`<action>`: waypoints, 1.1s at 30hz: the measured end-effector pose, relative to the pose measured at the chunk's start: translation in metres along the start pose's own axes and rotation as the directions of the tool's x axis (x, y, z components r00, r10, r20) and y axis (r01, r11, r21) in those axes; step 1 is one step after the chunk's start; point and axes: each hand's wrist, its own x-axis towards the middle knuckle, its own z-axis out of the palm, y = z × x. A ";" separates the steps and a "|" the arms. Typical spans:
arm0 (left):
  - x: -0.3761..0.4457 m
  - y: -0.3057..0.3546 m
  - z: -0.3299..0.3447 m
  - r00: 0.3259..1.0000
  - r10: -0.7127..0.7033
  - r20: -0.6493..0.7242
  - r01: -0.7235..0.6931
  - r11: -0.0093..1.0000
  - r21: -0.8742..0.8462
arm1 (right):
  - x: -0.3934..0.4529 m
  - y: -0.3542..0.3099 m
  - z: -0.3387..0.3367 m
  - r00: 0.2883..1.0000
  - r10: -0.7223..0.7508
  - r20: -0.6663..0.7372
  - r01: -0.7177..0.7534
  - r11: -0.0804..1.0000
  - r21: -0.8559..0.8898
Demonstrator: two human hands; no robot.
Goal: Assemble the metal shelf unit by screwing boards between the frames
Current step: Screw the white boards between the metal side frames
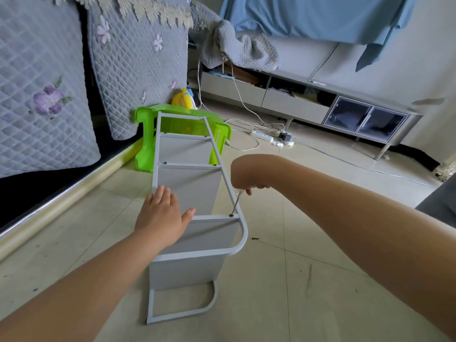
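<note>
My right grip (249, 187) curls round the screwdriver (235, 202), tip in the screw (231, 215) below; left grip (160, 213) flat, holding nothing, steadying the frame (243, 233); I'd keep the driver square, press down.

A home living room — quilted sofa (49, 77), low TV cabinet (308, 104).

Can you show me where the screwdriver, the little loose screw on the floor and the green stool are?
screwdriver (236, 203), head view, on its metal shaft.
loose screw (255, 238), head view, on its middle.
green stool (144, 157), head view, on its near leg.

Green stool (177, 134) behind shelf unit (197, 193)
</note>
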 end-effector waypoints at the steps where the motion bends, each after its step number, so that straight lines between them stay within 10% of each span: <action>1: -0.001 0.000 -0.001 1.000 0.001 0.006 -0.001 1.000 0.002 | 0.000 0.001 -0.001 1.000 0.012 -0.004 -0.011 0.999 0.052; 11: 0.009 0.024 -0.008 0.994 0.105 -0.004 -0.105 0.993 0.051 | 0.039 0.100 0.064 0.961 0.242 -0.130 -0.101 0.752 0.652; 23: 0.091 0.131 -0.022 0.976 0.214 -0.042 -0.216 0.975 -0.048 | 0.127 0.099 0.310 0.905 0.412 0.107 -0.356 0.594 0.721; 33: 0.128 0.132 -0.007 0.995 0.098 0.000 -0.098 0.994 0.053 | 0.158 0.067 0.372 0.956 0.257 0.143 -0.294 0.850 0.436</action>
